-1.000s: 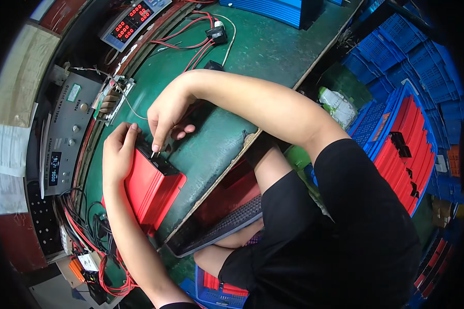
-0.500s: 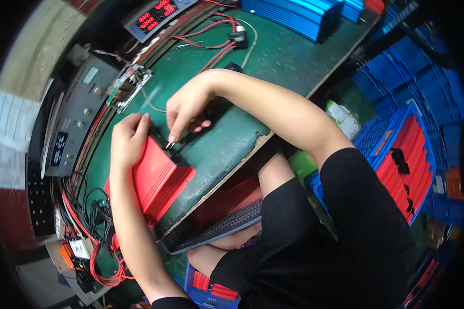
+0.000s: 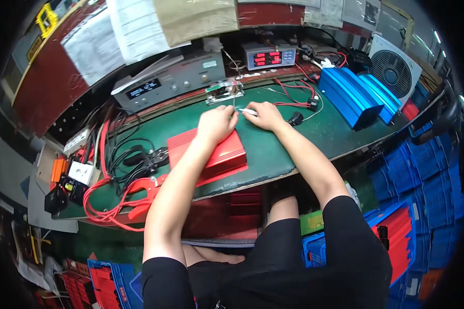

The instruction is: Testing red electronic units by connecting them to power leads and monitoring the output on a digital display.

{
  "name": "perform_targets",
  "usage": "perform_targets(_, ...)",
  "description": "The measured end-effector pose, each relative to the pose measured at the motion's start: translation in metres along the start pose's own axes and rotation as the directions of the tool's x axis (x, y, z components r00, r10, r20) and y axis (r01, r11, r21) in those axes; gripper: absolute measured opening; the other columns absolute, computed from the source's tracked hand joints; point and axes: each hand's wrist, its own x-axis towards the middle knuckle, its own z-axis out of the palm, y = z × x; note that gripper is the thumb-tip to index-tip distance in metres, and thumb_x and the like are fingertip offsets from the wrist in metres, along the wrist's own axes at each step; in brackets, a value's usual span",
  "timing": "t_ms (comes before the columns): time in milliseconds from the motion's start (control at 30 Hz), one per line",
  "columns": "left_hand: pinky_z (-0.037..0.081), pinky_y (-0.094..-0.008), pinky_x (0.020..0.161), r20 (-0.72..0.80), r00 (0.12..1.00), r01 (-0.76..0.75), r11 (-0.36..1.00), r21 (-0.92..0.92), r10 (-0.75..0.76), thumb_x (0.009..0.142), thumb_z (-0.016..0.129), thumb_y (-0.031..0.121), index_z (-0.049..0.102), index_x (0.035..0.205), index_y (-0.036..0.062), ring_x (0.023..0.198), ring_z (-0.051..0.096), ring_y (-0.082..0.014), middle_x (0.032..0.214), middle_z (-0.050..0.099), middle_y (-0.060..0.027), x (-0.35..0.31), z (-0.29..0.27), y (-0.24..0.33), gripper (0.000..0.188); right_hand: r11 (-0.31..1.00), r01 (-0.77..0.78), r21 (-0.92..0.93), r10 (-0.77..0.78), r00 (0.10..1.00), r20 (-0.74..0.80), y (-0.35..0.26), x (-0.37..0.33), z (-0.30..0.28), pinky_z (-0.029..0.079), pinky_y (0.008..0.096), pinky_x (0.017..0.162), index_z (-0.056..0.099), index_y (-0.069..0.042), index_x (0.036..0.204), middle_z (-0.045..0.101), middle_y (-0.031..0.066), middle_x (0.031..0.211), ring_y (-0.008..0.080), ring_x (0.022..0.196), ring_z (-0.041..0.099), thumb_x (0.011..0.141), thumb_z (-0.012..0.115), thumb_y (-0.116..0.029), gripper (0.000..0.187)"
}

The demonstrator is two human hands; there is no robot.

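A red ribbed metal case (image 3: 227,153) lies on the green workbench in front of me. My left hand (image 3: 217,123) rests at the case's far edge with its fingers curled closed; what they hold, if anything, is hidden. Just to the right, my right hand (image 3: 265,116) pinches a short, slim white piece (image 3: 249,111) whose narrow end points at the left hand's fingertips. A thin wire (image 3: 234,101) runs down from a small open fixture (image 3: 226,91) to near those fingertips.
Two blue ribbed cases (image 3: 348,95) stand at the right by a fan (image 3: 393,72). Behind are a grey instrument (image 3: 172,82) and a meter with red digits (image 3: 269,55). Red cables, a red clamp (image 3: 145,193) and black leads lie left. Blue crates (image 3: 412,170) stack at right.
My view has turned and shifted, so the bench now lies across it. My right hand has left the case's end and now holds the white piece beside my left hand.
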Motion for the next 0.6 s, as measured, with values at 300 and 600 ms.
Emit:
perform_targets(300, 0.049, -0.0451, 0.099, 0.119, 0.993, 0.041, 0.991, -0.128, -0.025, 0.091, 0.062, 0.017, 0.063, 0.119, 0.0038, 0.118, 0.060, -0.0371, 0.123, 0.064, -0.0204, -0.173, -0.113, -0.026, 0.031, 0.986, -0.065, -0.156, 0.068, 0.998, 0.016, -0.003, -0.002, 0.004, 0.054, 0.0514, 0.071, 0.068, -0.011, 0.096, 0.070, 0.0186, 0.079, 0.0392, 0.077, 0.068, 0.088, 0.061, -0.045, 0.035)
perform_targets(600, 0.042, -0.0435, 0.110, 0.510, 0.793, 0.209, 0.935, 0.285, -0.333, 0.063, 0.084, 0.019, 0.037, 0.152, 0.0173, 0.133, 0.047, -0.0399, 0.147, 0.045, -0.0225, -0.216, -0.194, -0.208, 0.100, 0.986, -0.089, -0.143, 0.095, 0.995, 0.041, -0.005, 0.000, 0.002, 0.054, 0.0519, 0.078, 0.068, -0.011, 0.098, 0.070, 0.0206, 0.084, 0.0406, 0.084, 0.068, 0.088, 0.056, -0.050, 0.042)
